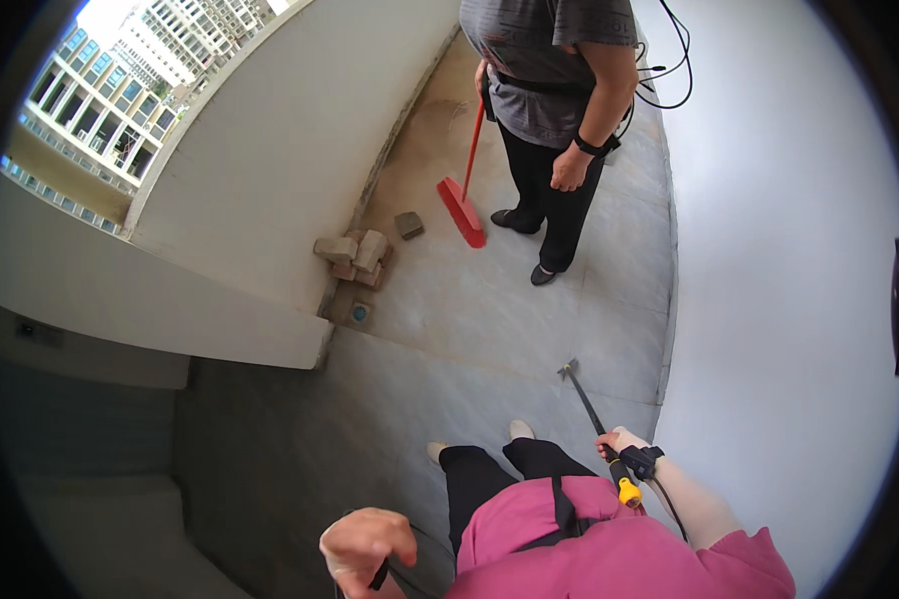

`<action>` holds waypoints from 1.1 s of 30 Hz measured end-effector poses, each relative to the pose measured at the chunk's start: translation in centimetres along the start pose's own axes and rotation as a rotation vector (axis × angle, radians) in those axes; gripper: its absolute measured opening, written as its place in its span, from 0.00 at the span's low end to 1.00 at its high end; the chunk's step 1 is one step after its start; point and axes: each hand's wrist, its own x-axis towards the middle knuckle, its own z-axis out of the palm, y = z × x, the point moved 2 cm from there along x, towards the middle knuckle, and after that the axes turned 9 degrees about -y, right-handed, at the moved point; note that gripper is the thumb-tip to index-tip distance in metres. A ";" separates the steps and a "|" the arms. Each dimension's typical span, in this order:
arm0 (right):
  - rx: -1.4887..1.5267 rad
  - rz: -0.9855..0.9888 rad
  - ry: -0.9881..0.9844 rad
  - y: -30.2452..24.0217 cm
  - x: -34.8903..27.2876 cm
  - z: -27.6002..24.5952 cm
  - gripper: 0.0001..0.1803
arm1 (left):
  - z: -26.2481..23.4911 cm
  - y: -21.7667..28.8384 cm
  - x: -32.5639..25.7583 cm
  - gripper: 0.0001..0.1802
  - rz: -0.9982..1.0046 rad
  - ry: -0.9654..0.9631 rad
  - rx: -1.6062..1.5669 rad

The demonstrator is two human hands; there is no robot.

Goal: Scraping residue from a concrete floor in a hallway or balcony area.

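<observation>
My right hand (614, 441) is closed round the dark shaft of a long tool (591, 409). A small grey metal head sits at its far end, close to the floor; a yellow knob caps the near end. Its exact kind I cannot make out. Raised at the lower left, my left hand (365, 544) has its thumb apart from the loosely bent fingers, and nothing shows in it. Ahead, another person in a grey shirt holds a red broom (461, 212) by its red stick, bristles on the floor.
Bricks and blocks (360, 256) are piled against the low wall (270, 190) on the left, with a single block (409, 226) beside them. A round blue floor fitting (360, 312) lies nearer me. The white wall (769, 250) runs along the right. Dark cables hang near the other person.
</observation>
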 end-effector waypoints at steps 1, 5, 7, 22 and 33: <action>0.002 0.001 0.026 0.4 -0.5 -0.9 0.08 | -0.5 -3.3 -1.4 0.28 -0.249 0.215 -0.036; 0.055 -0.007 -0.073 -3.8 -2.1 2.0 0.07 | 0.9 -8.6 -6.2 0.19 -0.745 0.619 -0.118; 0.146 -0.016 -0.145 -4.1 -1.2 2.5 0.08 | 2.5 -10.2 -7.5 0.13 -0.860 0.693 -0.177; 0.264 -0.001 -0.197 -2.6 -1.4 -0.6 0.09 | 2.9 -13.7 -5.6 0.08 -1.120 0.628 -0.145; 0.275 0.093 -0.250 0.7 1.8 1.6 0.10 | 3.6 -15.0 -3.5 0.07 -1.170 0.552 -0.051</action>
